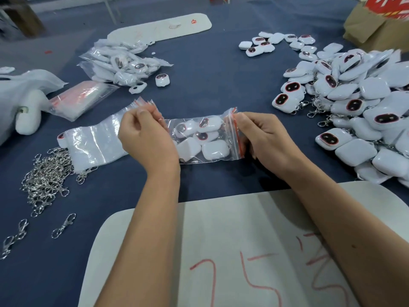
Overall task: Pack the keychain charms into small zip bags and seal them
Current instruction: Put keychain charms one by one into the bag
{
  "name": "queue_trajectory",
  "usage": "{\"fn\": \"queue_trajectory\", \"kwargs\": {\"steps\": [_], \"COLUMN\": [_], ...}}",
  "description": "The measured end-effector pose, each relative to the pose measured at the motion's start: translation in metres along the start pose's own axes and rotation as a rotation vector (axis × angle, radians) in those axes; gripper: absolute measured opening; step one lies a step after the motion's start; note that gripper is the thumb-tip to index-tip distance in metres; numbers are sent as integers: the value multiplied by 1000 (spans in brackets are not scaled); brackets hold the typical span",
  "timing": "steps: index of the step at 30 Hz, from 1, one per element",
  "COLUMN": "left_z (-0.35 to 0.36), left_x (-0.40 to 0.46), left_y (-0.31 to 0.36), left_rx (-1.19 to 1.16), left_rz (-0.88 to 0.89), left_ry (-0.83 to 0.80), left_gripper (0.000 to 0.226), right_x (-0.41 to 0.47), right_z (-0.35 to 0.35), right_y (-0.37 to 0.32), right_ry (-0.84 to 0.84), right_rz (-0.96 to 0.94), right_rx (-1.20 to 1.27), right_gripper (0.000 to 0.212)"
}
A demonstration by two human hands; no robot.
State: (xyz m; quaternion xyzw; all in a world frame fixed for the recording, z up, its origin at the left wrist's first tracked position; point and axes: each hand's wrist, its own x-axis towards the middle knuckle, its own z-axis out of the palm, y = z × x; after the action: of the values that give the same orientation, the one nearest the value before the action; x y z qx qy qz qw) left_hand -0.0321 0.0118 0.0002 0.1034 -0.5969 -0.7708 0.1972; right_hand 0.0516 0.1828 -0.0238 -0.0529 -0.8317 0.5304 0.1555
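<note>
At the far left we see a white plush toy (26, 107) under a crumpled white plastic bag (33, 80), and below it a heap of silver lobster-clasp keychains (44, 173) spread on the dark blue tablecloth (210, 80), with a few loose clasps (64, 226) nearer to us. Just right of the plush toy lies a pack of empty zip bags (81, 99). Behind that sits a pile of filled zip bags (124, 65), with two loose charms (162, 80) beside it and a white board (159, 27) farther back.

A stack of empty zip bags (97, 142) lies flat, running from the clasp heap toward our left hand (146, 138). That hand is curled, its fingertips pinching the red-striped tops of those empty bags at their upper right end.

Between our hands lies the filled zip bag (203, 138), flat on the cloth, with several white charms inside, some showing dark red-rimmed faces. Its closed bottom end touches our left hand; its red zip strip (238, 134) points right.

Our right hand (265, 138) pinches that zip end, thumb and fingers closed on the strip near its upper corner. We cannot tell whether the strip is fully pressed shut.

To the right, a large heap of loose keychain charms (358, 103) covers the cloth, with a smaller scatter (265, 44) behind it and a cardboard box (374, 25) at the top right corner. Nearest us, under both forearms, is a white board with red marks (243, 251).
</note>
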Motion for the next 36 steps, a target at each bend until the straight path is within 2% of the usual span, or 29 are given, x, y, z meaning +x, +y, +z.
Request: {"fn": "queue_trajectory", "kwargs": {"steps": [3,6,8,11,13,16,17,18,19,21,23,25,28,32,34,36], "left_z": [6,12,16,20,20,20,20,20,20,19,18,17,18,19,18,17], "left_x": [-13,-32,-44,-50,-48,-46,-46,-46,-46,-45,-43,-43,-45,-46,-46,-45], "left_y": [0,-3,-8,-16,-19,-22,-23,-23,-24,-25,-26,-26,-24,-24,-25,-25], "left_rx": [118,331,447,545,611,708,730,751,775,829,875,908,914,956,970,984], "left_rz": [100,342,479,532,566,593,599,606,615,634,655,666,665,670,663,651], "left_ry": [-167,-434,-578,-691,-718,-779,-792,-798,-796,-779,-756,-744,-756,-742,-720,-690], "left_gripper": [24,19,18,17,19,19,19,19,19,20,21,22,21,21,23,25], "right_x": [-3,-5,-5,-5,-7,-7,-6,-4,-2,0,1,2,2,3,3,2], "right_z": [2,6,6,8,11,6,-1,-10,-19,-32,-35,-32,-31,-30,-25,-22], "right_y": [-4,-5,-10,-16,-18,-11,-8,-4,1,7,9,11,10,10,10,8], "right_ry": [-70,-5,21,-33,66,485,606,658,646,518,415,364,343,346,375,471], "right_rz": [-35,-37,-30,-27,-66,-140,-118,-60,42,281,396,386,279,146,109,66], "right_rx": [-154,-220,-240,-313,-309,-455,-552,-656,-763,-920,-997,-1022,-931,-800,-750,-741], "right_gripper": [44,27,26,29,33,29,23,18,21,43,58,59,53,24,9,14]}}
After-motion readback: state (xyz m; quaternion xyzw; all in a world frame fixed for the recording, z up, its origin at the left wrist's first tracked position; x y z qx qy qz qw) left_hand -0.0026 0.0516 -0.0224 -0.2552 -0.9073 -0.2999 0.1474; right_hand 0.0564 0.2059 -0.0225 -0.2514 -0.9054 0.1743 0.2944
